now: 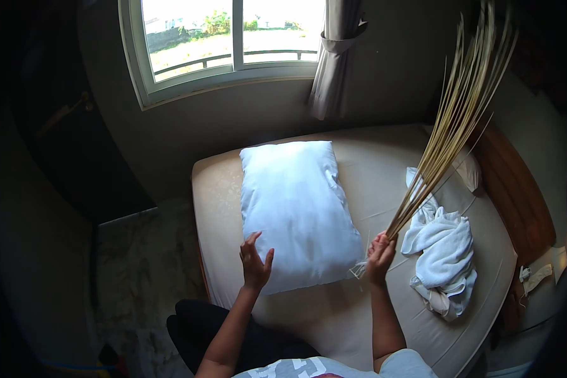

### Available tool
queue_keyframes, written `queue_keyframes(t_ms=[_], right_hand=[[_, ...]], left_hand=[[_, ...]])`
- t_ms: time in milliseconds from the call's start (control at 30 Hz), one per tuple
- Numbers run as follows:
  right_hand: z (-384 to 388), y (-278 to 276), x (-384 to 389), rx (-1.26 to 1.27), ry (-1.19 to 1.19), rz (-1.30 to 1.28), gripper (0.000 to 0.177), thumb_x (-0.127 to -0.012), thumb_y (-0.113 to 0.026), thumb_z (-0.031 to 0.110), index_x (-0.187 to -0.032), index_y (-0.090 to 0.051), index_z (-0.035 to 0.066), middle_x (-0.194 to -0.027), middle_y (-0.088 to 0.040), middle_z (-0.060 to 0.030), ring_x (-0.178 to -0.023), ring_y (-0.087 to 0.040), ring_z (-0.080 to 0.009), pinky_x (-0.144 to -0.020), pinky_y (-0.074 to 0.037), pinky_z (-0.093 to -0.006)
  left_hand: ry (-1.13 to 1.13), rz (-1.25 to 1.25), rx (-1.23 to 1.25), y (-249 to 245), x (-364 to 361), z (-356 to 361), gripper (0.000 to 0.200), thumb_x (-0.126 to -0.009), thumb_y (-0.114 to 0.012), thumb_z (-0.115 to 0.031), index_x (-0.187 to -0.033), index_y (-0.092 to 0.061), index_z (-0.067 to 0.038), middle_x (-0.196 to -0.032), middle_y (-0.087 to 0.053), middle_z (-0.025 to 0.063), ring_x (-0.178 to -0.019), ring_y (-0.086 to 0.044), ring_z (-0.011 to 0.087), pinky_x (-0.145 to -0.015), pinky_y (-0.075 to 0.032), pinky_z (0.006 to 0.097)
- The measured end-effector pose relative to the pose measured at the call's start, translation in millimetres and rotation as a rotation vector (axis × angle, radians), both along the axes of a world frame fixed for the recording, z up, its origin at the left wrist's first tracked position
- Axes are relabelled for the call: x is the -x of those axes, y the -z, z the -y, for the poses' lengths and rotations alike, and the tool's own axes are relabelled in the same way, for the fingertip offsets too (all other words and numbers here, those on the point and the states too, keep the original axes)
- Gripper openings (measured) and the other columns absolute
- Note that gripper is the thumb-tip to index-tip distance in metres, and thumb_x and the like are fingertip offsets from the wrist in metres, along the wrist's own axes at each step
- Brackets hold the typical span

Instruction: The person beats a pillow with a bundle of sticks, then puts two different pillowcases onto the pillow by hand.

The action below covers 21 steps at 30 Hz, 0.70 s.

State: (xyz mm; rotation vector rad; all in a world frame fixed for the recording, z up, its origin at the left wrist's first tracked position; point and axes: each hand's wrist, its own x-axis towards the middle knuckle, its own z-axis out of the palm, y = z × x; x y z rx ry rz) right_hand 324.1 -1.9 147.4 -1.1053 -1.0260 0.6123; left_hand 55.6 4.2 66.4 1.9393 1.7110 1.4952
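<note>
My right hand (380, 254) is wrapped round the bound end of a stick broom (444, 148), whose long thin bristles fan up and away to the upper right. A pale string or tie hangs from the handle end beside that hand. My left hand (256, 262) is held with fingers apart over the near left corner of a white pillow (293, 205), holding nothing. The pillow lies flat on the mattress (384, 170), which has a beige fitted sheet. Its near right corner is close to my right hand.
A crumpled white towel (446, 252) lies on the mattress to the right. Beyond it is a wooden headboard (516, 183). A window (233, 38) and a tied grey curtain (336, 60) are at the far wall. At the left are a dark door (75, 120) and tiled floor (145, 264).
</note>
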Motion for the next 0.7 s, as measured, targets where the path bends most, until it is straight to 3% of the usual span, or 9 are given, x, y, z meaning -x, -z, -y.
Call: queue_keyframes(t_ms=[33, 67, 100, 233, 367, 433, 500, 567, 700], right_hand=[[-15.5, 77.3, -20.8, 0.06, 0.105, 0.618, 0.02, -0.093, -0.04, 0.022, -0.088, -0.04, 0.003, -0.057, -0.047, -0.0056, -0.044, -0.047, -0.0175, -0.042, -0.037, -0.0305], [-5.2, 102.2, -16.6, 0.459, -0.013, 1.008, 0.022, -0.09, -0.041, 0.021, -0.088, -0.041, -0.001, -0.066, -0.057, -0.0227, -0.063, -0.058, -0.0413, -0.054, -0.043, -0.0478], [10.0, 142.1, -25.9, 0.738, -0.309, 0.997, 0.023, -0.089, -0.04, 0.021, -0.088, -0.041, -0.002, -0.077, -0.056, -0.031, -0.08, -0.05, -0.0506, -0.062, -0.038, -0.0569], [12.0, 42.5, -40.7, 0.46, -0.176, 0.712, 0.018, -0.09, -0.042, 0.017, -0.09, -0.042, -0.001, -0.065, -0.057, -0.0177, -0.057, -0.058, -0.031, -0.05, -0.043, -0.0383], [21.5, -55.8, -44.3, 0.024, 0.061, 0.0, 0.019, -0.095, -0.039, 0.02, -0.085, -0.039, 0.003, -0.063, -0.032, 0.004, -0.05, -0.026, -0.0035, -0.042, -0.024, -0.0185], [19.1, -39.3, -48.2, -0.203, 0.223, -0.095, 0.02, -0.095, -0.039, 0.022, -0.085, -0.04, 0.005, -0.067, -0.033, 0.003, -0.054, -0.029, -0.0033, -0.044, -0.026, -0.0166], [10.2, 41.4, -47.9, 0.046, 0.363, -0.005, 0.02, -0.093, -0.043, 0.023, -0.087, -0.042, 0.003, -0.065, -0.047, -0.0036, -0.053, -0.046, -0.0119, -0.048, -0.039, -0.0223], [26.3, 152.4, -66.5, 0.757, -0.111, 1.255, 0.026, -0.09, -0.046, 0.027, -0.084, -0.045, 0.002, -0.061, -0.051, -0.0088, -0.055, -0.052, -0.0139, -0.042, -0.039, -0.0279], [51.9, 82.8, -75.3, 0.681, -0.101, 0.644, 0.026, -0.09, -0.043, 0.024, -0.077, -0.047, 0.001, -0.062, -0.054, -0.0125, -0.05, -0.054, -0.0177, -0.044, -0.041, -0.0318]], left_hand=[[0.071, -0.045, 0.024, -6.0, -9.0, 2.4, 0.055, -0.078, -0.061, -0.019, -0.124, -0.035, -0.006, -0.124, -0.042, 0.0125, -0.116, -0.037, 0.0294, -0.097, -0.027, 0.0407], [0.107, -0.145, 0.051, -5.6, -14.6, 2.9, 0.056, -0.079, -0.061, -0.021, -0.126, -0.034, -0.006, -0.128, -0.04, 0.012, -0.119, -0.034, 0.0285, -0.099, -0.025, 0.0419], [0.139, -0.242, 0.077, -3.4, -19.1, 5.0, 0.058, -0.079, -0.061, -0.024, -0.127, -0.033, -0.007, -0.131, -0.037, 0.0115, -0.123, -0.032, 0.0276, -0.101, -0.022, 0.043], [0.177, -0.435, 0.268, 23.1, -25.5, 14.7, 0.071, -0.081, -0.055, -0.042, -0.135, -0.025, -0.007, -0.143, -0.022, 0.0118, -0.134, -0.014, 0.0293, -0.104, -0.005, 0.0527], [0.169, -0.475, 0.23, 5.2, -44.9, 18.6, 0.083, -0.077, -0.053, -0.055, -0.136, -0.026, -0.004, -0.144, -0.022, 0.0098, -0.135, -0.009, 0.0252, -0.104, 0.005, 0.0547], [0.219, -0.532, 0.199, 1.0, -61.2, 20.2, 0.086, -0.075, -0.053, -0.058, -0.136, -0.025, -0.003, -0.144, -0.022, 0.0099, -0.136, -0.009, 0.0245, -0.104, 0.005, 0.0549], [0.264, -0.567, 0.181, 0.8, -72.8, 22.5, 0.089, -0.074, -0.053, -0.06, -0.136, -0.025, -0.003, -0.144, -0.021, 0.0099, -0.136, -0.009, 0.0239, -0.103, 0.006, 0.055], [0.312, -0.569, 0.176, 2.9, -80.3, 26.3, 0.091, -0.073, -0.052, -0.062, -0.136, -0.024, -0.003, -0.144, -0.021, 0.0097, -0.136, -0.009, 0.0234, -0.104, 0.006, 0.0549], [0.445, -0.679, 0.329, 2.0, -84.9, 27.5, 0.104, -0.064, -0.061, -0.062, -0.139, -0.016, -0.006, -0.146, -0.013, 0.0117, -0.136, -0.005, 0.0254, -0.102, 0.006, 0.0589]])
